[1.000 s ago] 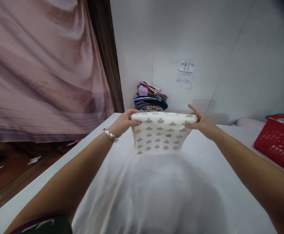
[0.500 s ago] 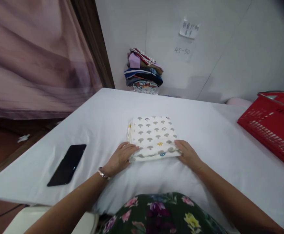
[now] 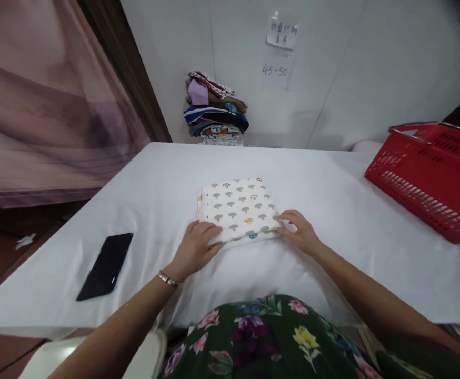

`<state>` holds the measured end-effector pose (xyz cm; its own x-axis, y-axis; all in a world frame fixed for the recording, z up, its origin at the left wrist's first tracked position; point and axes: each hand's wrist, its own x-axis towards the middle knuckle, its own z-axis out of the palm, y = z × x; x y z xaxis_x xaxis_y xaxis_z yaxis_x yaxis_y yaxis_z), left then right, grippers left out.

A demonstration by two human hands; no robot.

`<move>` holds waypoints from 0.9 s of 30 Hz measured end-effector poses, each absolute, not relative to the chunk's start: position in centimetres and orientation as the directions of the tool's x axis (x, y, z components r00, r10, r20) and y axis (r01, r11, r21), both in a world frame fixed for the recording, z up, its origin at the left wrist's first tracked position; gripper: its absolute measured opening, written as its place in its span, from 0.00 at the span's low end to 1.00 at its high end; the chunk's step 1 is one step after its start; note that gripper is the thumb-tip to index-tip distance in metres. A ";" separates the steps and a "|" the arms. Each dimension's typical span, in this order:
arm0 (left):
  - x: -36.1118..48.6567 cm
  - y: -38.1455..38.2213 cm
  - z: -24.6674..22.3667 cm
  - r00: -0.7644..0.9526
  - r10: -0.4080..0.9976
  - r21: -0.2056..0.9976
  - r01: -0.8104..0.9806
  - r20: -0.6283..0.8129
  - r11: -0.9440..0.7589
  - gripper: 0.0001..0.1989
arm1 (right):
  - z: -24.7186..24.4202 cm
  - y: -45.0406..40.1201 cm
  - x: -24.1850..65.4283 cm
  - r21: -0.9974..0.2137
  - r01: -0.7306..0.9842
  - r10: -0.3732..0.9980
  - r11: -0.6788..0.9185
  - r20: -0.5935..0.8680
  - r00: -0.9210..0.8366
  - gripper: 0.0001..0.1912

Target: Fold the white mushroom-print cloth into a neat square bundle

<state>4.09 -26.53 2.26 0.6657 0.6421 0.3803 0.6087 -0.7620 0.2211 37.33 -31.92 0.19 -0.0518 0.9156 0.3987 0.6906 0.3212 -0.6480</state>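
A folded white cloth (image 3: 240, 208) printed with grey, yellow and blue mushrooms lies flat on the white-covered table. My left hand (image 3: 198, 245) holds its near left corner, fingers on top and thumb at the front edge. At the near right corner is my right hand (image 3: 301, 232), its thumb tip touching the cloth and its fingers spread apart from the thumb. Stacked layers show along the cloth's left side.
A black phone (image 3: 106, 266) lies on the table (image 3: 155, 179) to the left. On the right stands a red plastic basket (image 3: 431, 184). Folded clothes (image 3: 216, 108) are piled by the back wall, left of paper signs (image 3: 281, 34). A pale stool (image 3: 147, 352) is below the near edge.
The view has shifted, so the table and basket sit differently in the picture. My right hand has loosened at the cloth's corner, its fingers lifting off. My left thumb now shows at the front edge.
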 end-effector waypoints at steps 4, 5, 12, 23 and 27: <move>5.7 -26.4 2.4 0.683 0.628 0.119 0.636 0.373 -0.762 0.12 | 0.3 -32.0 35.6 -0.479 0.836 0.929 0.270 0.357 -0.095 0.19; 5.9 -26.4 2.4 0.691 0.624 0.097 0.639 0.364 -0.763 0.13 | 0.2 -32.0 35.2 -0.452 0.853 0.930 0.259 0.357 -0.093 0.19; 6.3 -26.1 2.8 0.721 0.612 0.006 0.646 0.325 -0.763 0.12 | -0.7 -31.3 34.1 -0.313 0.920 0.905 0.238 0.416 -0.093 0.19; 5.9 -26.5 1.9 0.693 0.583 -0.007 0.646 0.425 -0.763 0.12 | -2.0 -32.0 35.3 -0.284 0.956 0.927 0.070 0.372 0.042 0.19; 5.9 -26.5 1.5 0.676 0.592 0.028 0.648 0.439 -0.761 0.12 | -2.2 -31.7 35.1 -0.227 0.968 0.889 0.103 0.457 0.012 0.16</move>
<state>5.87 -26.54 1.53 0.6763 0.5915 0.4389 0.6477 -0.7613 0.0279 35.15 -31.71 -2.15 0.0123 0.8894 0.4570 0.9684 0.1033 -0.2271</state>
